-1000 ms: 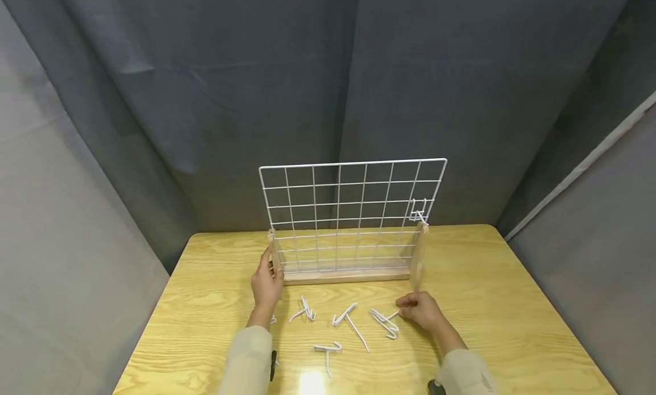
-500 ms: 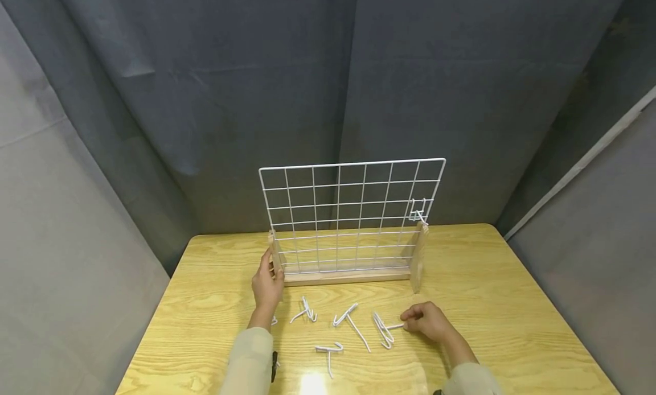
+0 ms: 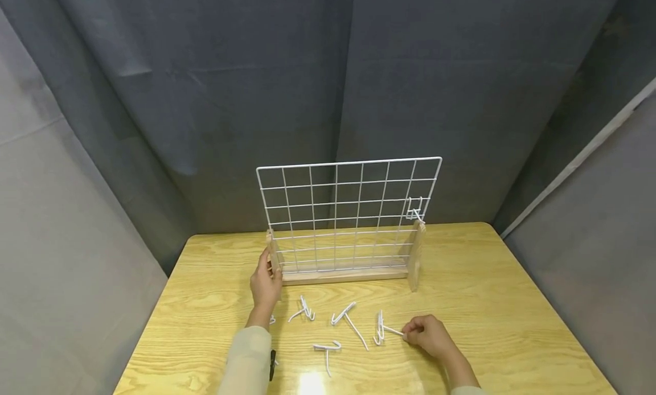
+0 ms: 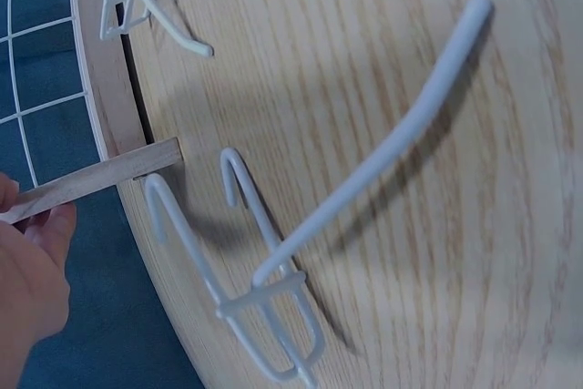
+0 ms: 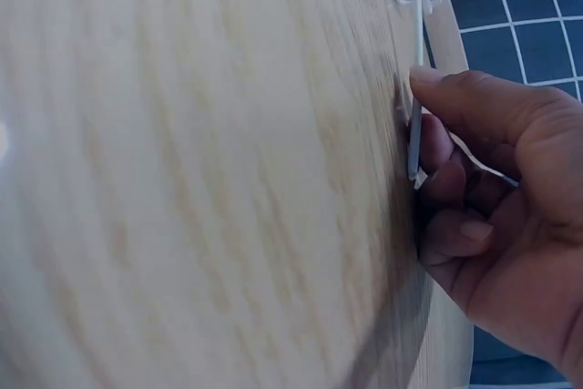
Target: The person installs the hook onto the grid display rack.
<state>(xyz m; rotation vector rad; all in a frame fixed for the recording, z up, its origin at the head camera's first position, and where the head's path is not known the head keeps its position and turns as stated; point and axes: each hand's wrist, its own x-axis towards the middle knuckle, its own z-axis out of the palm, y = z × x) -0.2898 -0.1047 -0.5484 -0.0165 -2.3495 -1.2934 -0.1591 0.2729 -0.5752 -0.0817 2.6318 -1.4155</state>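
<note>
Grey curtains are hung behind a wooden tabletop (image 3: 487,304) on which a white wire grid panel (image 3: 348,213) is stood in a wooden base (image 3: 343,276). The base's left upright is gripped by the left hand (image 3: 265,284). One white wire hook (image 3: 381,328) is pinched by its stem in the right hand (image 3: 427,335), its head resting on the tabletop right of the other loose hooks (image 3: 328,324). The thin stem could easily be lost from such a fingertip grip, or snagged on its neighbours when lifted.

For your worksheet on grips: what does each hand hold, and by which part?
Right hand pinches a white wire hook by its straight end; left hand holds the grid stand's wooden foot.
</note>
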